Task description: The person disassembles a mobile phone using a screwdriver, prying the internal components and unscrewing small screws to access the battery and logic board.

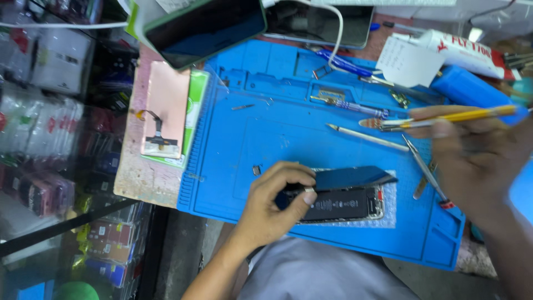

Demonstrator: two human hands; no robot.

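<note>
Left hand pinches the opened phone on the blue mat, screen panel lifted ajar; thin and fragile, best held by its edges. Right hand grips a yellow-handled tool. Tweezers and a spare display lie nearby on the desk.

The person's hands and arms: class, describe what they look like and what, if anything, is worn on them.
Both are bare: no gloves, rings, watch or bracelets show. The left hand has short, plain nails, and its forearm is uncovered down to the picture's lower edge, with no sleeve in sight. The right hand is blurred, so its details are unclear; its forearm also looks unsleeved.
</note>
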